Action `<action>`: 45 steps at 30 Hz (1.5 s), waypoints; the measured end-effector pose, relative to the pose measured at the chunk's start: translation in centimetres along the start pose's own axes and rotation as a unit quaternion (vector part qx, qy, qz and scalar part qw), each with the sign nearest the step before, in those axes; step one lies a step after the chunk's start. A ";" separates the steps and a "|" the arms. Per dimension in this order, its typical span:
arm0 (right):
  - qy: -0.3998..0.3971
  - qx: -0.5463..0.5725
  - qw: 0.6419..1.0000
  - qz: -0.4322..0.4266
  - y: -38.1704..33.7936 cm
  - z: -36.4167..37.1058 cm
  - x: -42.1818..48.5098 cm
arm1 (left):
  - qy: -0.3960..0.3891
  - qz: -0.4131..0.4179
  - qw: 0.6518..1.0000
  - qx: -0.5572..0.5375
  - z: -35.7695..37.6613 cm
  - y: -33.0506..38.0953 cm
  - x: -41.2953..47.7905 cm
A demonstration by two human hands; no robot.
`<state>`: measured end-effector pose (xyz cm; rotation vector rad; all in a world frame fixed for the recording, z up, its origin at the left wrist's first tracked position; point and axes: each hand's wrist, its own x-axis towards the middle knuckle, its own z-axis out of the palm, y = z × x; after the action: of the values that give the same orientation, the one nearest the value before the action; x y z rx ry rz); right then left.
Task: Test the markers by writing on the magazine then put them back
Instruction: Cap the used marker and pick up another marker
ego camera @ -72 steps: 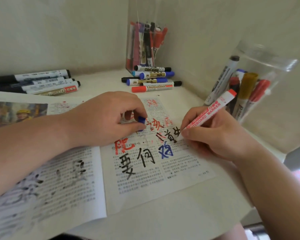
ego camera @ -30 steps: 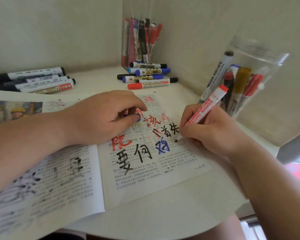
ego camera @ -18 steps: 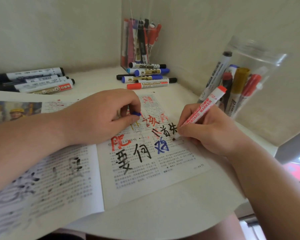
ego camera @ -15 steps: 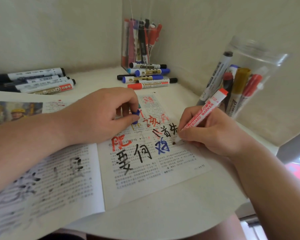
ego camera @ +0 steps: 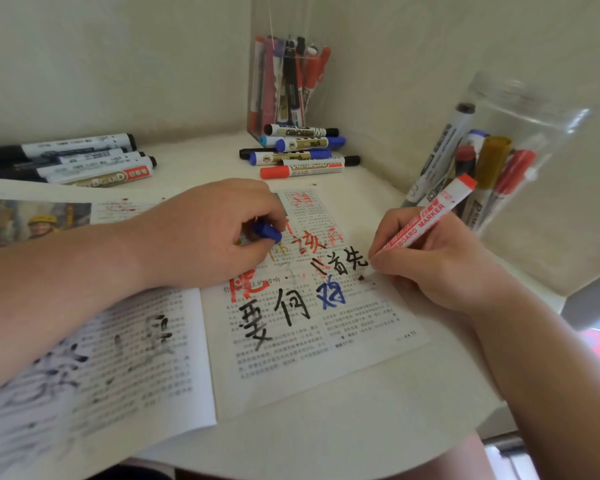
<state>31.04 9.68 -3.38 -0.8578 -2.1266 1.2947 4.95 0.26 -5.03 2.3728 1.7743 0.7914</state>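
Note:
An open magazine [ego camera: 291, 362] lies on the white table, its right page covered with red, black and blue handwritten characters. My right hand [ego camera: 440, 261] grips a red-and-white whiteboard marker [ego camera: 426, 220], its tip down on the page just right of the black characters, where a small dark mark shows. My left hand [ego camera: 208, 237] rests on the magazine's middle and pinches a blue marker cap [ego camera: 266, 232] between thumb and fingers.
Several loose markers [ego camera: 302, 154] lie at the back by a clear square holder [ego camera: 284, 81] full of markers in the corner. More markers [ego camera: 70, 161] lie at the back left. A clear plastic bag [ego camera: 492, 161] with markers leans on the right wall.
My right hand has shifted the marker tip slightly along the page beside the black characters. My left hand has turned the blue cap a little between its fingers. The head view drifted slightly.

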 end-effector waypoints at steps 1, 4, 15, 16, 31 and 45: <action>-0.010 -0.001 1.000 0.001 -0.1 0.0 -0.1 | 0.005 -0.004 1.000 0.001 0.0 0.0 0.0; -0.013 0.003 1.000 0.003 -0.2 0.0 -0.2 | 0.021 -0.018 1.000 -0.004 -0.1 0.3 -0.2; 0.020 0.009 1.000 0.004 0.4 0.0 0.2 | 0.069 0.003 0.997 -0.021 -0.4 0.9 -0.3; 0.029 0.007 1.000 0.002 0.5 0.0 0.3 | 0.071 -0.004 0.997 -0.028 -0.4 0.9 -0.4; 0.056 0.012 0.998 -0.014 0.7 0.0 0.6 | 0.048 -0.068 0.993 -0.086 -0.6 1.1 -0.2; -0.110 0.068 0.986 -0.101 -7.7 3.2 10.0 | 0.031 -0.167 0.968 -0.184 -0.5 0.4 0.3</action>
<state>20.07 12.47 3.10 -0.4470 -2.1939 1.4609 5.12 0.30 -4.31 1.7763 1.7935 1.0437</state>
